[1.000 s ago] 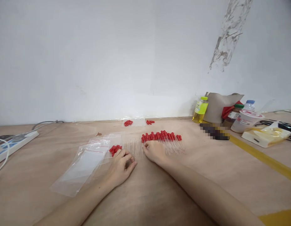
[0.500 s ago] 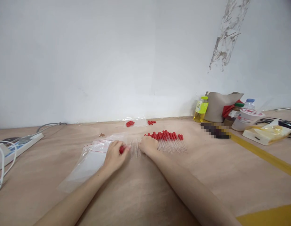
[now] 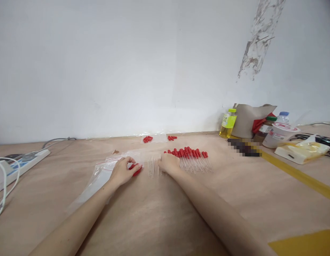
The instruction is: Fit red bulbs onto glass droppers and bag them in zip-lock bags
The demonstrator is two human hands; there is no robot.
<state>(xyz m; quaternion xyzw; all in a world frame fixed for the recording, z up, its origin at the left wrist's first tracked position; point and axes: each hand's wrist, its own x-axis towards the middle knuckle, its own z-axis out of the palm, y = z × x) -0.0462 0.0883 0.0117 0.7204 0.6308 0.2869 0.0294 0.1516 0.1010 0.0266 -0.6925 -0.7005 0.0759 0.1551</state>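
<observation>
My left hand [image 3: 123,171] rests at a small heap of red rubber bulbs [image 3: 135,170]. Its thumb lies over the heap, and a gap shows between thumb and index finger. My right hand [image 3: 169,163] is closed, knuckles up, beside a loose row of thin clear tubes [image 3: 151,168]. Some tube ends show under its fingers; what the fingertips grip is hidden. To its right lies a spread of droppers [image 3: 193,158], clear tubes with red bulbs at their far ends. Clear zip bags [image 3: 94,183] lie partly under my left hand and forearm.
Against the wall, more red bulbs lie in two groups, on the left [image 3: 147,139] and on the right [image 3: 172,138], on clear plastic. A power strip [image 3: 23,169] with white cables stands at left. At right are a yellow-capped bottle [image 3: 228,124], a tub [image 3: 279,136] and yellow tape [image 3: 295,170].
My left hand has moved left, away from the tubes, and its fingers have parted, showing more of the red heap. My right hand has shifted only slightly, staying closed at the tubes.
</observation>
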